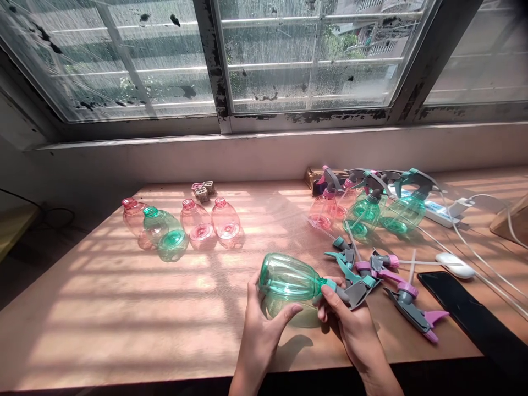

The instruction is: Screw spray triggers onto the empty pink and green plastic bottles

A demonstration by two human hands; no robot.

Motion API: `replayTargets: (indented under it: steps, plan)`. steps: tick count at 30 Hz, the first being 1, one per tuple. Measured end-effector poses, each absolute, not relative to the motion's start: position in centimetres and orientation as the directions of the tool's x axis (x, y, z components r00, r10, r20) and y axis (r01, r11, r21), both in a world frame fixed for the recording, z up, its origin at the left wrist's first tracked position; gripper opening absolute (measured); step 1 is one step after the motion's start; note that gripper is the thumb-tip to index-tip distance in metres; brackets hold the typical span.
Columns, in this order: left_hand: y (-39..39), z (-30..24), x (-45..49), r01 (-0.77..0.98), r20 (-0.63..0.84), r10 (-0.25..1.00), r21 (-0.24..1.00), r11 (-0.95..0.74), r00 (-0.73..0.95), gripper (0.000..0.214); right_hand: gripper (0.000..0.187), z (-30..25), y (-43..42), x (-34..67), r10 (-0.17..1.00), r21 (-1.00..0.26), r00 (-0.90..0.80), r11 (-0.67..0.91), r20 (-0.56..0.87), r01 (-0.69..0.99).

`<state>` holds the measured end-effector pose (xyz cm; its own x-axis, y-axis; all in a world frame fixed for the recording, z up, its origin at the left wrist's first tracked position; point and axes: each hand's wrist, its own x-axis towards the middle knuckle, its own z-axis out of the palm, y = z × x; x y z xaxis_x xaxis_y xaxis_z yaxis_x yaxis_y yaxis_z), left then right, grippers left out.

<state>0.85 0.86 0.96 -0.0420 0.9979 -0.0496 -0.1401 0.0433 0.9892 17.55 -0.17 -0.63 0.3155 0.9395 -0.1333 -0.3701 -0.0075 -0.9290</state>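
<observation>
A clear green spray bottle (291, 278) lies on its side in the air just above the table, its neck pointing right. My left hand (266, 327) is closed around its base end, thumb along the lower side. At the neck, my right hand (350, 322) pinches the teal collar of a grey-and-teal spray head (359, 291), which sits against the bottle mouth. Whether the collar is threaded on cannot be seen. Close to my right hand lie loose trigger heads, among them a pink-and-grey one (414, 313) and a teal-and-grey one (345, 256).
Open-necked pink bottles (201, 225) and a green one (165, 234) stand at left, near small metal sharpeners (202, 191). Bottles with spray heads (402, 209) stand at back right. A black phone (464, 308), white mouse (455, 265), power strip (439, 213) and cables occupy the right side.
</observation>
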Motion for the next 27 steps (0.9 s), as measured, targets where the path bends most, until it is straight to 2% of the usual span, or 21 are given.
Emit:
replayTargets:
  steps: [6,10,21,27]
  plan:
    - [0.58,1.57,1.03,-0.158,-0.035,0.997,0.987,0.025,-0.062,0.063,0.044,-0.70,-0.21,17.60,0.945,-0.932,0.301,-0.006,-0.124,-0.363]
    - [0.81,1.66,0.94,-0.156,-0.010,0.999,0.988,0.004,-0.043,0.057,0.042,-0.61,-0.24,17.71,0.945,-0.933,0.307,0.003,-0.115,-0.359]
    - [0.78,1.12,0.61,-0.139,-0.015,1.000,0.990,0.013,-0.015,0.062,0.042,-0.62,-0.35,17.79,0.950,-0.926,0.283,-0.015,-0.130,-0.377]
    - [0.64,1.59,0.63,-0.155,-0.046,0.993,0.987,0.029,-0.109,0.067,0.041,-1.09,-0.73,18.18,0.968,-0.965,0.203,-0.098,-0.149,-0.242]
